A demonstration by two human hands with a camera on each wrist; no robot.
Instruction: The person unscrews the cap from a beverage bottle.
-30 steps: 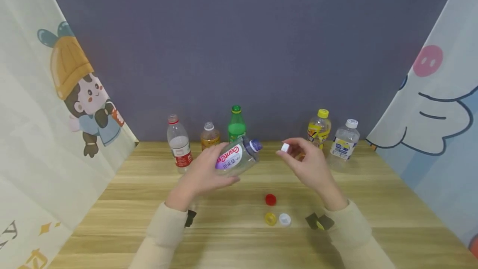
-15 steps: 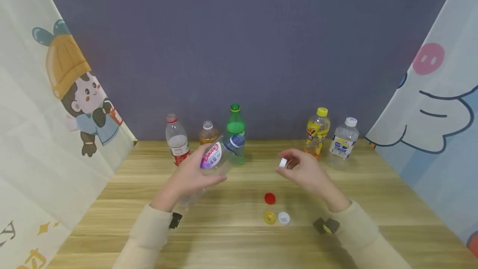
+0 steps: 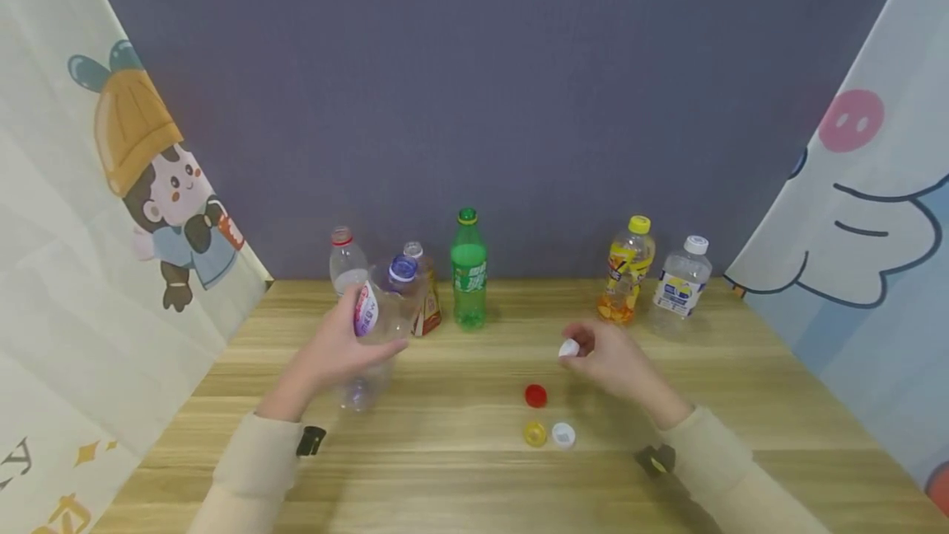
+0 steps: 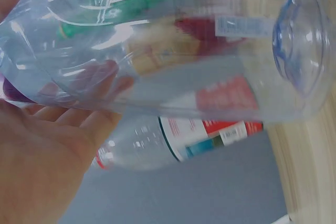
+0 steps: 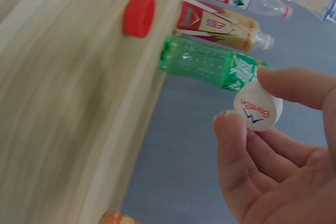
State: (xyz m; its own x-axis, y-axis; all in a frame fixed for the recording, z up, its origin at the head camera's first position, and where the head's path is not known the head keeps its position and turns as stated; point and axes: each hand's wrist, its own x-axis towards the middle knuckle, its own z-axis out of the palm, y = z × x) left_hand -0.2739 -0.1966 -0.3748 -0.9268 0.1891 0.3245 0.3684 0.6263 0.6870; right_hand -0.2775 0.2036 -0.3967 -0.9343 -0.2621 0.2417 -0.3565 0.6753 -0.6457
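Bottle, clear plastic, Ganten label, blue-purple neck ring, uncapped: held in the left hand, in front of the red-labelled bottle, neck uppermost and leaning right. Grip: thumb and fingers spread wide around the body. Whether the base touches the tabletop cannot be told.

White printed cap, red lettering and blue emblem: held in the right hand, well apart from the bottle. Grip: nearly closed, the cap pinched between thumb and fingertips.

Loose caps, three, on the tabletop: red cap, near the right hand; yellow cap, nearer the person; loose white cap, just right of the yellow.

Back row, left to right: red-labelled bottle, partly hidden by the held one; amber bottle, uncapped, also partly hidden; green bottle, uncapped; yellow-capped bottle; white-capped bottle.

Surroundings: dark grey backdrop; cartoon-printed curtain at either side.
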